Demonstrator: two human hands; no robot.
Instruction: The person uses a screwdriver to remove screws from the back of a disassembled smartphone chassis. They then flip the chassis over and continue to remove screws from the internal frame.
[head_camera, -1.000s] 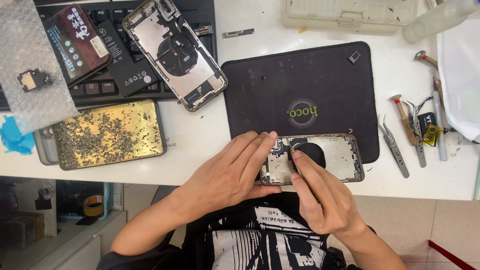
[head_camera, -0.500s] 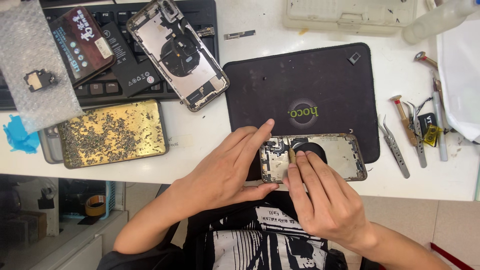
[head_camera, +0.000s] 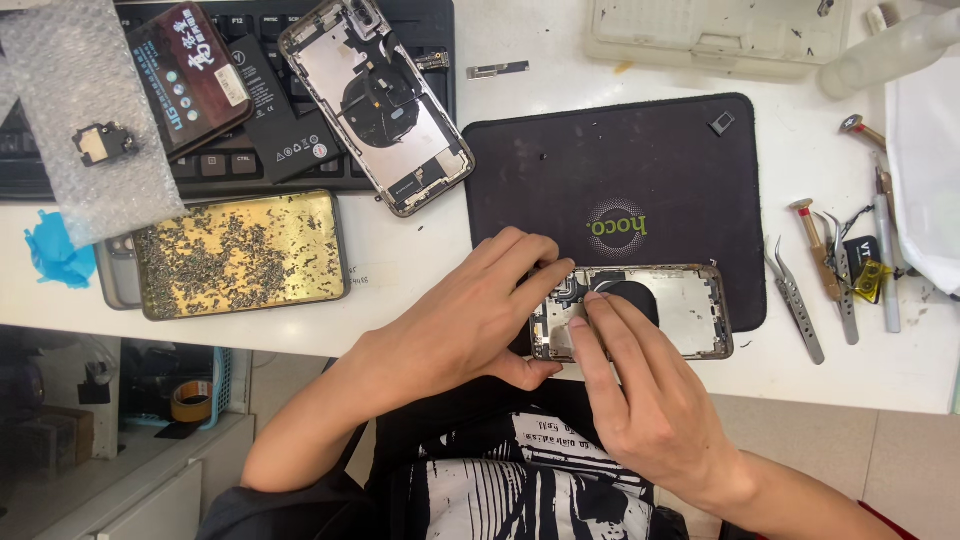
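An opened phone housing (head_camera: 660, 312) lies flat at the lower edge of the dark work mat (head_camera: 640, 170), lower centre of the frame, its bare inside facing up. The left hand (head_camera: 470, 315) clamps the housing's left end, fingers over the top edge and thumb under the near edge, which looks meant to keep the shell from sliding on the mat. The right hand (head_camera: 640, 400) is not gripping anything; its fingertips (head_camera: 590, 305) press down inside the left part of the shell, beside the round black coil, as if seating or feeling a small part. What lies under those fingertips is hidden.

The mat sits on the white counter (head_camera: 420, 250), probably to cushion the shell and stop loose bits rolling. Right of the mat, tweezers (head_camera: 797, 300) and screwdrivers (head_camera: 825, 255) lie in a row within the right hand's reach. At the left of the frame a brass-coloured tray (head_camera: 240, 255) holds scattered tiny screws, kept well apart from the working spot. In the upper left a second opened housing (head_camera: 375, 100) and a flat battery (head_camera: 190, 75) rest on a black keyboard (head_camera: 250, 165), set aside out of the way.
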